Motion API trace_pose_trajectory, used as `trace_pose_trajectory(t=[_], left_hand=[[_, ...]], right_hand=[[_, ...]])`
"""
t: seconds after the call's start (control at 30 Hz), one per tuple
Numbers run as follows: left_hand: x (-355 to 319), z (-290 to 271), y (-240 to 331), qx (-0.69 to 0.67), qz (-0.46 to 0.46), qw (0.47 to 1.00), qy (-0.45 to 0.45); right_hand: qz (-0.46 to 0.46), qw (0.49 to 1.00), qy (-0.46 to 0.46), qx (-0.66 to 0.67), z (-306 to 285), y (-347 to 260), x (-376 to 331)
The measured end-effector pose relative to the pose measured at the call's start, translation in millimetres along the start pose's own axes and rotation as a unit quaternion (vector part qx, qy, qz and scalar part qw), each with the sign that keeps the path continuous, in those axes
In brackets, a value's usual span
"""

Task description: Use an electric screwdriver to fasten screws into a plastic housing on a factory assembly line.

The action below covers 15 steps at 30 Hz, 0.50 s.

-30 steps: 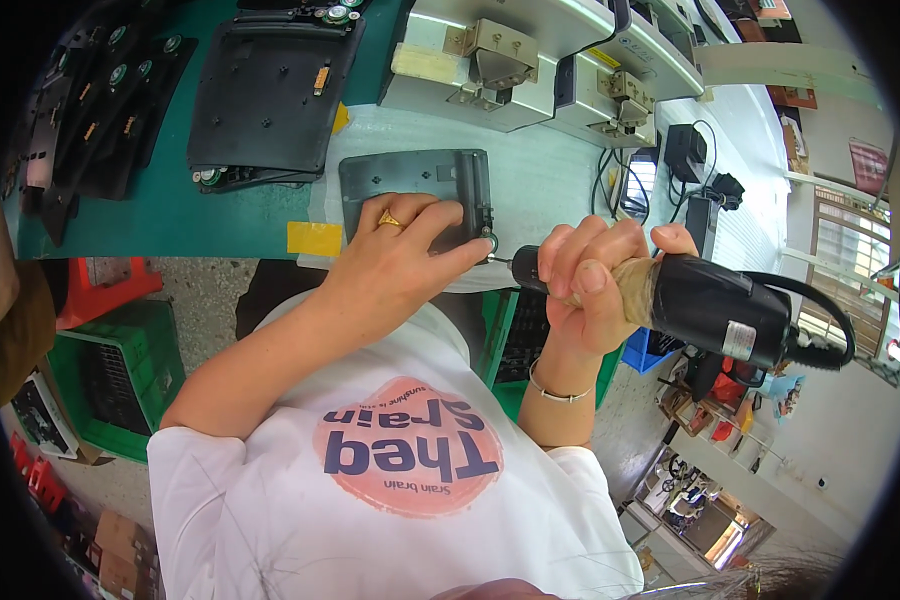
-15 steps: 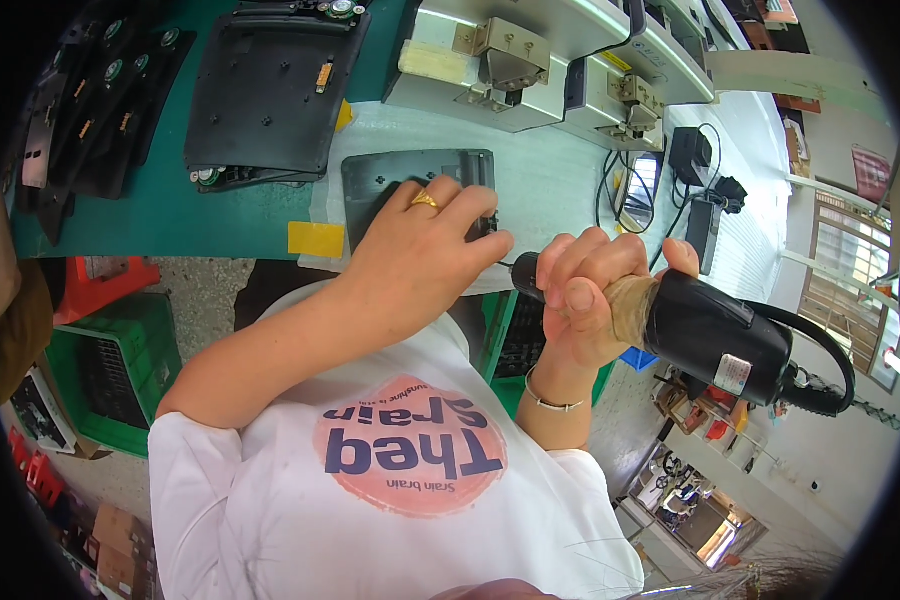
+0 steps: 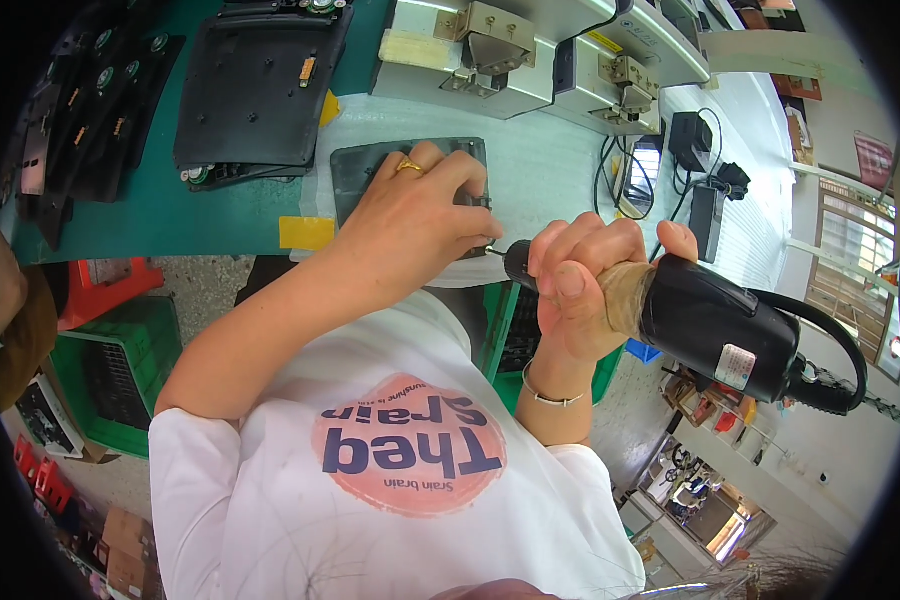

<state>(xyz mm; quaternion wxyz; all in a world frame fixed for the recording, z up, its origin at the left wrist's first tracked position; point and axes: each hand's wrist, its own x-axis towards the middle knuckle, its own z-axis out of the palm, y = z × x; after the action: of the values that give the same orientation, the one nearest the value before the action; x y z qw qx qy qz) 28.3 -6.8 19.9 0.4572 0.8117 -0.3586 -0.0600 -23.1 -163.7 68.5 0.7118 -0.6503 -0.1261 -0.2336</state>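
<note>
A dark plastic panel (image 3: pixel 355 165) lies on the pale sheet over the bench in front of me. My left hand (image 3: pixel 415 205), a ring on one finger, rests across it, its bent fingers and thumb gripping near the panel's right edge. What lies under the palm and fingertips is hidden. My right hand (image 3: pixel 580 290) is wrapped around a black electric screwdriver (image 3: pixel 715 325) with tan tape round its body. Held sideways, the tool points left, its thin bit ending just below my left thumb at the panel's near right corner. Whether the tip touches a screw I cannot tell.
Stacked dark panels (image 3: pixel 255 100) stand at the left, with more circuit-fitted panels (image 3: pixel 100 110) beyond. Metal machines (image 3: pixel 490 60) line the back. Black cables and a power adapter (image 3: pixel 690 140) lie at right. A yellow tape piece (image 3: pixel 307 233) marks the front edge; green crates (image 3: pixel 120 370) sit below.
The screwdriver has shifted slightly left and up, its bit now beside the panel's corner. My left thumb has drawn in toward the panel. The whole view has moved a little.
</note>
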Motion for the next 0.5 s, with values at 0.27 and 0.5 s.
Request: trace_pose_trajectory(t=[0.27, 0.5], left_hand=[[-3.5, 2.3, -6.2, 0.008, 0.005, 1.000, 0.011], [0.7, -1.7, -6.2, 0.013, 0.009, 1.000, 0.002]], right_hand=[[-0.002, 0.999, -0.018, 0.041, -0.5, 6.4, -0.1], [-0.008, 1.000, 0.002, 0.027, 3.3, 5.1, 2.2]])
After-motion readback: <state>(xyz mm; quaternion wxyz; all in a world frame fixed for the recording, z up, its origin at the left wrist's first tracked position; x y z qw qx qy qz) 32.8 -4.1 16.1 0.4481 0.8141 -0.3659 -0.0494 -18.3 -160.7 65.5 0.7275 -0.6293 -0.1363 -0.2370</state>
